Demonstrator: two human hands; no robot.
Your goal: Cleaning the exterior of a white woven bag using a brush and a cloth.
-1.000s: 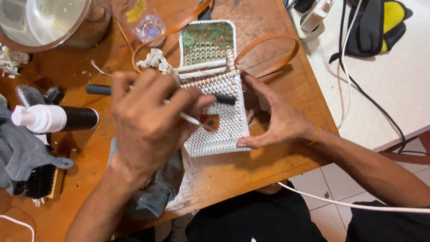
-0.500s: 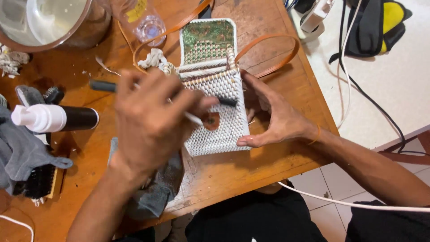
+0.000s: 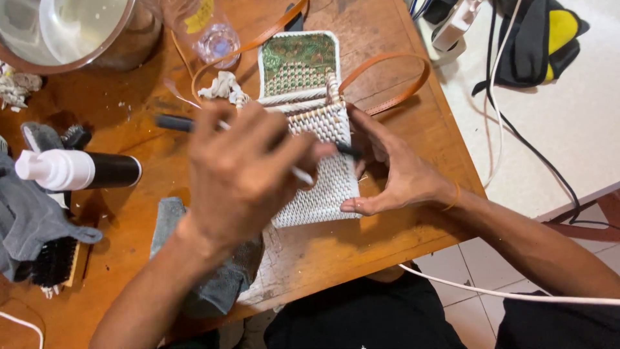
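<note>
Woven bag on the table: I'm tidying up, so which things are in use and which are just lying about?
In use: woven bag, brush in the left hand, right hand steadying the bag.

Lying about: spray bottle, grey cloth, bowl, scrub brush.

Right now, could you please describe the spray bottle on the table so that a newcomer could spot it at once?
Start at the wooden table and look to its left side, past the left hand working on the white woven bag. The spray bottle lies on its side there, above a grey cloth. Its black body and white cap set it apart.
</note>
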